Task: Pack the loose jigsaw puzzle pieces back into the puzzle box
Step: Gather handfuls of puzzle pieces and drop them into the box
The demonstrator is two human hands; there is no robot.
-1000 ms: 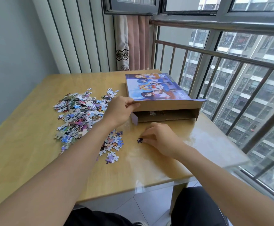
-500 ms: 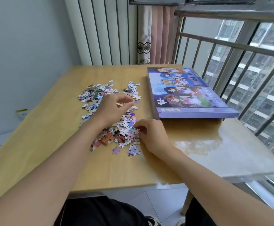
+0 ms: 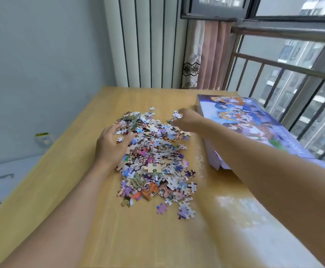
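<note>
Loose jigsaw pieces heaped on wooden table, box closed alongside.
Puzzle pieces [image 3: 155,163] are cupped at the pile's left edge by curled left hand [image 3: 112,144]; right hand [image 3: 186,119] blurred at far edge, finger state unclear; puzzle box [image 3: 254,120] lies right, side lettering unreadable.

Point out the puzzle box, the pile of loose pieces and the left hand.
puzzle box [image 3: 254,120]: head view, on its printed picture lid.
pile of loose puzzle pieces [image 3: 157,161]: head view, on the middle of the heap.
left hand [image 3: 112,146]: head view, on the back of the hand.
</note>
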